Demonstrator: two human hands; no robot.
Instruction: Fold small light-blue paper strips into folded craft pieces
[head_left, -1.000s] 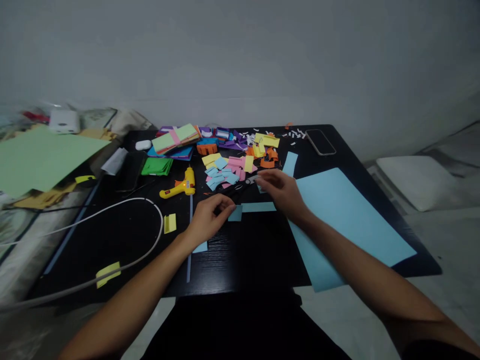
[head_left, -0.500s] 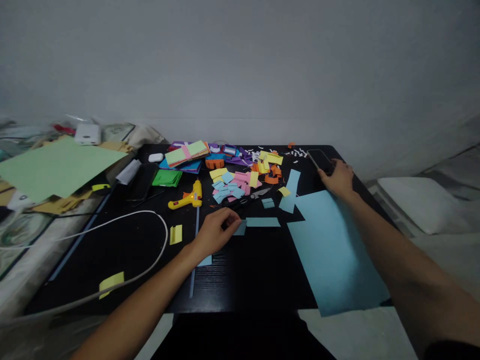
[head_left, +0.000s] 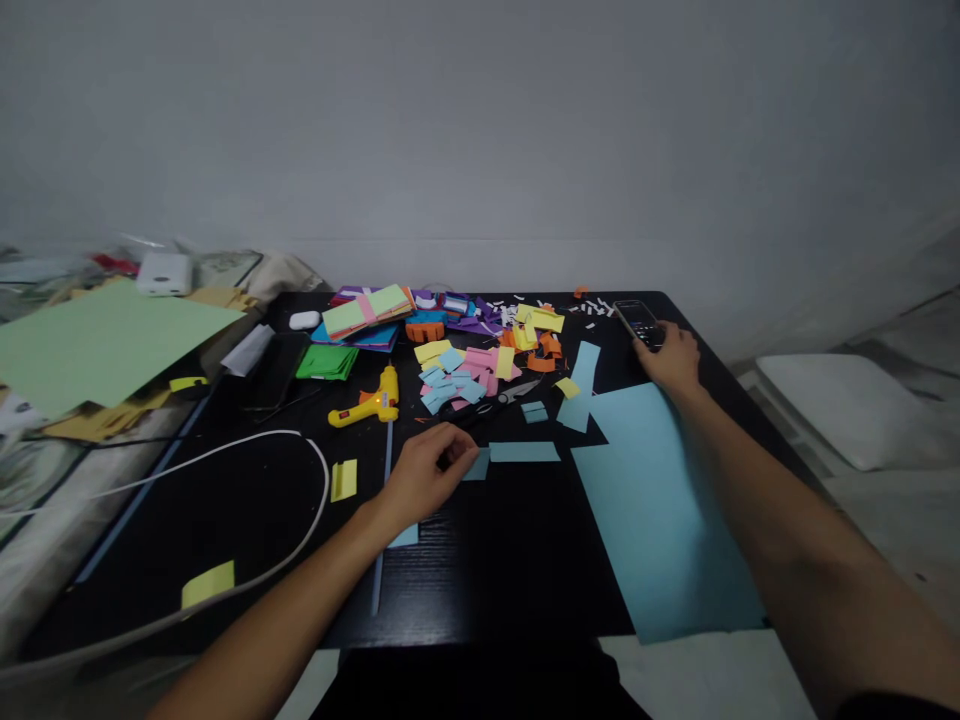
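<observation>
My left hand (head_left: pixel 429 470) is closed in a pinch at a small piece of light blue paper (head_left: pixel 478 466) low over the black table. Just right of that piece lies a blue paper strip (head_left: pixel 525 452). At the far right of the table, my right hand (head_left: pixel 672 360) grips the near end of a smartphone (head_left: pixel 636 318), thumb on one side and fingers on the other. The phone's screen is lit. Under my right forearm spreads a large blue sheet (head_left: pixel 660 530). A small folded blue piece (head_left: pixel 535 411) lies ahead of the strip.
A yellow glue gun (head_left: pixel 367 402) lies left of the scissors (head_left: pixel 517 390) and a pile of blue pieces (head_left: pixel 450 385). A white cable (head_left: pixel 326 480) loops over the left side. Stacked coloured papers (head_left: pixel 367 312) and orange scraps (head_left: pixel 546 350) sit at the back.
The phone's screen has gone from dark to lit. Both hands stay in nearly the same places, while the view has shifted slightly.
</observation>
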